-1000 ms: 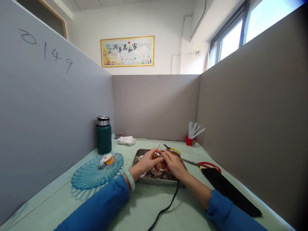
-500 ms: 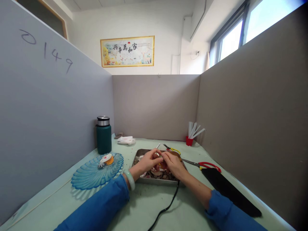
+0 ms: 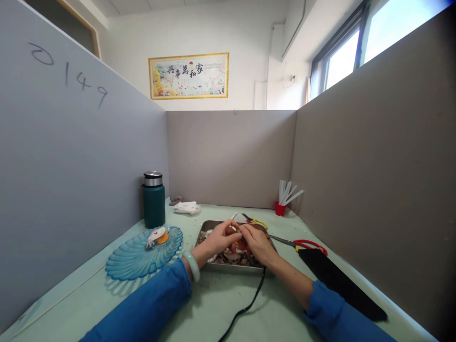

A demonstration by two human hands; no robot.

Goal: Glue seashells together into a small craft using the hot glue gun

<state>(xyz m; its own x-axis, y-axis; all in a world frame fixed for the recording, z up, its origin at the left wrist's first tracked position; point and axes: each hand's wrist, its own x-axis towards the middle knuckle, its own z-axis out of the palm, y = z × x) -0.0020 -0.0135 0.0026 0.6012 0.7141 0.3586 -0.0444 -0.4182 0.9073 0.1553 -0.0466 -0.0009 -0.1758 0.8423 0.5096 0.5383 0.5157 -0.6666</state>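
Note:
My left hand and my right hand meet above a shallow metal tray, fingertips close together. Both have bent fingers pinched around something small that my fingers mostly hide; I cannot make out what it is. Small mixed pieces, white, brown and reddish, fill the tray below. A pale green bangle circles my left wrist. Just behind the tray lie yellow-handled scissors, and to its right are red-and-yellow-handled scissors.
On the left are a blue scalloped glass plate bearing small white and orange pieces, and a green bottle. A red cup holds white sticks. A black flat strip lies right; a black cord runs forward. Grey partitions enclose the table.

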